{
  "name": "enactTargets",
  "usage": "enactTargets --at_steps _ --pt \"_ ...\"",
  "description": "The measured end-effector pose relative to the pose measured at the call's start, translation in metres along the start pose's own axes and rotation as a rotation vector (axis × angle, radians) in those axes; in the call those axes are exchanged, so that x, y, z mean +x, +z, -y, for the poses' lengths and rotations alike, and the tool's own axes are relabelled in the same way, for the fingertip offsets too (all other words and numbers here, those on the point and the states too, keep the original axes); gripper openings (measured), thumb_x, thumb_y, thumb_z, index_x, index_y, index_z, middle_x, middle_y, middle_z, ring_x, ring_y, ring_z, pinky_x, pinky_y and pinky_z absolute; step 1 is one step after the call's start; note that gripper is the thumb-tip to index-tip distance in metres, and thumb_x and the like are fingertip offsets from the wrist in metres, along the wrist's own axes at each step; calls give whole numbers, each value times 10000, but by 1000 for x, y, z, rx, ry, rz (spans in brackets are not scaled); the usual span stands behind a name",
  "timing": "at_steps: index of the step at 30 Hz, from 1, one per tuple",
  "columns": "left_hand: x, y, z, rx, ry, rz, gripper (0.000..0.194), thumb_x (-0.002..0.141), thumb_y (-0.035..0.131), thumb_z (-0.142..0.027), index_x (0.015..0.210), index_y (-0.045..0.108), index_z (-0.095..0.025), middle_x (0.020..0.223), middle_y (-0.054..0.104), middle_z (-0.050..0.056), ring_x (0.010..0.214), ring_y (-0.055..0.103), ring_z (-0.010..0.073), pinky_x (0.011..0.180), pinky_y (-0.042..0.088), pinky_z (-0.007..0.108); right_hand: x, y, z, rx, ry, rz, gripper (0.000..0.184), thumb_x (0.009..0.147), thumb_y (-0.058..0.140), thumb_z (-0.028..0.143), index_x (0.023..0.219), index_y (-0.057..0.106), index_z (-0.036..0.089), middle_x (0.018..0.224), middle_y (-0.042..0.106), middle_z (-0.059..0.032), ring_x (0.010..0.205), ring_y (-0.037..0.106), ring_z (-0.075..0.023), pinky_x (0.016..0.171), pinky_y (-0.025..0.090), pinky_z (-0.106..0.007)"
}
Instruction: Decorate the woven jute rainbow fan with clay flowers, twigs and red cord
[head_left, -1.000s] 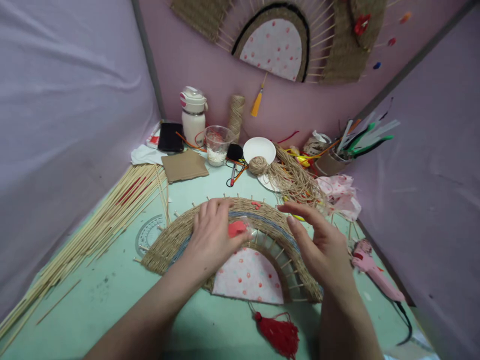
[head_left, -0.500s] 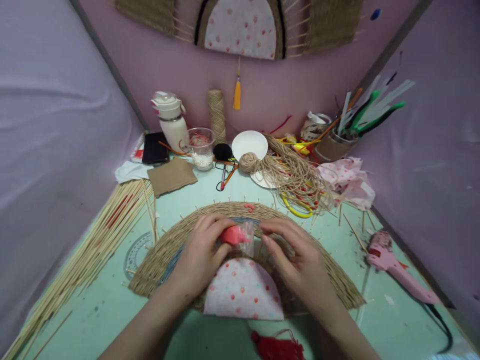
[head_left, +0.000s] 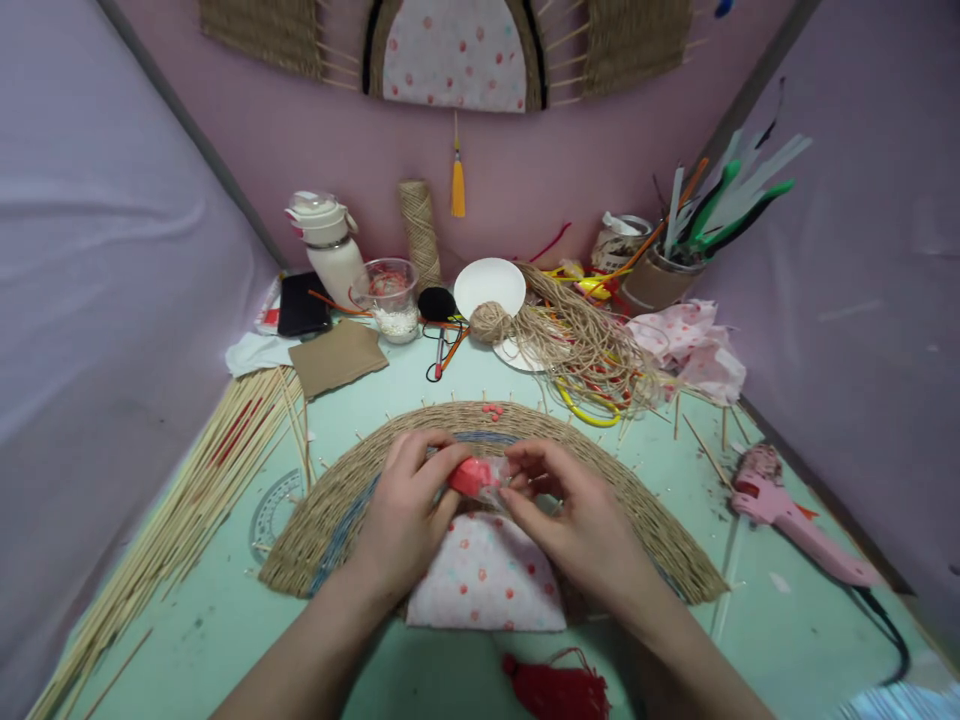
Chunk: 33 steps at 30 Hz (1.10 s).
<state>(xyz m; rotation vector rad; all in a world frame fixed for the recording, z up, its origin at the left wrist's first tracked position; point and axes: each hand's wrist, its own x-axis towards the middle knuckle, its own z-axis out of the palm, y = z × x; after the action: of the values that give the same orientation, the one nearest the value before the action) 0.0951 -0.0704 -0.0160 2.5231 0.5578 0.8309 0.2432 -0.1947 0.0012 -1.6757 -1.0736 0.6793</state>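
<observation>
A small clear plastic bag with red-pink contents (head_left: 474, 478) is pinched between the thumb and fingers of my left hand (head_left: 409, 500). My right hand (head_left: 574, 500) has its thumb and fingertips closed on the bag's clear right end. Both hands are above a woven twine fan (head_left: 420, 420) with a blue band and stick ends along its curved edge. Below the bag lies the fan's white, red-dotted half-round centre (head_left: 486, 585), partly covered by my fingers. Several small red-pink pieces (head_left: 493, 411) rest near the fan's top edge.
Thin bamboo sticks (head_left: 187, 480) and a protractor (head_left: 274, 510) lie at left. A pink glue gun (head_left: 795, 525) is at right, a red tassel (head_left: 559, 688) in front. Behind are a twine tangle (head_left: 585, 340), a plastic cup (head_left: 394, 305), a white bottle (head_left: 330, 250) and a tool can (head_left: 660, 280).
My right hand has moved left onto the bag's clear end and now grips it; before, its fingers were just apart from it. The view has shifted slightly.
</observation>
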Motion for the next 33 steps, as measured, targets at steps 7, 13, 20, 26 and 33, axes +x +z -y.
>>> enactTargets --at_steps 7,13,20,26,33 --pt "0 -1 -3 -94 -59 1 297 808 598 -13 1026 642 -210 1038 607 46 1000 543 205 879 458 359 0 6 -5 43 -43 -69 42 901 564 215 928 596 220 833 650 7 733 620 -132 676 494 -258" --pt "-2 3 -2 -343 -265 100 257 796 603 -30 964 643 -220 1033 589 36 996 571 189 870 487 346 -2 6 -5 -180 -325 -118 157 920 513 104 866 617 208 813 613 -3 771 585 -136 695 455 -254" --pt "-2 6 -2 -301 -261 50 266 797 582 -29 968 645 -223 1030 602 34 1002 563 193 882 480 358 -1 3 -1 -177 -348 -89 189 925 601 169 1074 703 226 961 679 -34 899 640 -150 793 509 -270" --pt "-3 6 -1 -157 -170 23 251 810 588 -43 984 647 -215 1029 611 44 1006 541 211 876 460 374 0 4 -2 -250 -334 -53 154 906 623 162 1020 718 200 964 625 -58 887 626 -172 767 529 -300" --pt "-4 6 -2 -177 -154 43 260 820 584 -27 997 632 -210 1034 601 36 1004 525 197 872 452 356 2 6 -4 -237 -354 -65 128 893 636 152 999 701 186 1005 604 -64 885 621 -163 773 537 -293"
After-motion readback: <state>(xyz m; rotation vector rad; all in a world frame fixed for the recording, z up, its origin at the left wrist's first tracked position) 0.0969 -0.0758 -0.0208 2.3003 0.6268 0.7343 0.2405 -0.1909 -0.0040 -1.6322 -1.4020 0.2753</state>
